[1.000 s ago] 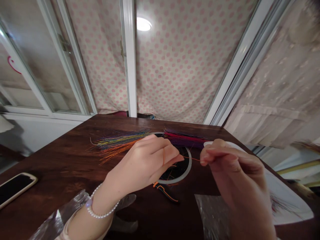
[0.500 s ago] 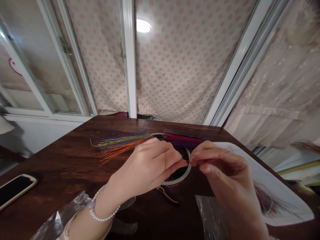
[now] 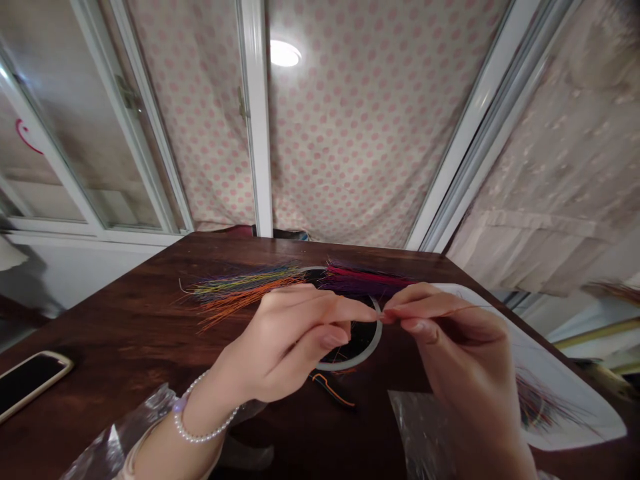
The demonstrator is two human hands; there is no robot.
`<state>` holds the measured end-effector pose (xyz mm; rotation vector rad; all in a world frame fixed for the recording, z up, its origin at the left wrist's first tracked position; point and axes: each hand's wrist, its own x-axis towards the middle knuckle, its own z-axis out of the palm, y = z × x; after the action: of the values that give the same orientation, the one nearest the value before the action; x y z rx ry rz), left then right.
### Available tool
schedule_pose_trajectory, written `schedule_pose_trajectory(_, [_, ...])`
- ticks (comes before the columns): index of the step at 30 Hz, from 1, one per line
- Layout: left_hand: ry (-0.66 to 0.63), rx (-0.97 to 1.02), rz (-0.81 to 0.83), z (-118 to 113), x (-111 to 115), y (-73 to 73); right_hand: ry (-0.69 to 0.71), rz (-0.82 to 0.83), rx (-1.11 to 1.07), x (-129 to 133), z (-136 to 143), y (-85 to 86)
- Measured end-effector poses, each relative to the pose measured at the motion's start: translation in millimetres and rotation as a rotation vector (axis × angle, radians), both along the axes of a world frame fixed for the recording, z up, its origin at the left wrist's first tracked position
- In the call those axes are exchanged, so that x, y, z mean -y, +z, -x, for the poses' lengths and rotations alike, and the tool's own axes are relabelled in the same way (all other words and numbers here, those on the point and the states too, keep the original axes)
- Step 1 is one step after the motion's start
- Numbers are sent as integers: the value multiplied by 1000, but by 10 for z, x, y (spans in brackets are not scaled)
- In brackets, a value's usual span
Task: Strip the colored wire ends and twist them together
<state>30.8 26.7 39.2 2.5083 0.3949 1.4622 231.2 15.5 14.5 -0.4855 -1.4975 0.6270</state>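
Observation:
My right hand (image 3: 457,347) pinches a thin orange-brown wire (image 3: 463,309), whose tail runs off to the right over the white tray. Its fingertips meet the extended index finger of my left hand (image 3: 300,333); the left thumb stands apart from that index finger. Beneath the hands is a round dark dish with a pale rim (image 3: 373,343). Across its back edge lie orange wires (image 3: 235,301), blue-green-yellow wires (image 3: 250,279) and red and purple wires (image 3: 355,277). Any small piece between the fingertips is too small to make out.
Orange-and-black pliers (image 3: 333,393) lie in front of the dish. A white tray (image 3: 565,373) with mixed wires is at right. Clear plastic bags (image 3: 417,427) lie near the front, and a phone (image 3: 33,380) rests at far left on the dark wooden table (image 3: 125,320).
My left hand's index finger has straightened toward the right fingertips, and its thumb has drawn back from the tip. My right hand has shifted slightly right, still pinching the wire.

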Motion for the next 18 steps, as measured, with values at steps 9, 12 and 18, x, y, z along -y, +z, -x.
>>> schedule_pose_trajectory(9, [-166, 165, 292, 29, 21, -73, -116, 7, -65, 22, -26, -13])
schedule_pose_trajectory(12, [-84, 3, 320, 56, -5, -6, -174, -6, -122, 23, -44, -1])
schedule_pose_trajectory(18, [210, -371, 255, 23, -102, 19, -227, -90, -140, 11, -56, 9])
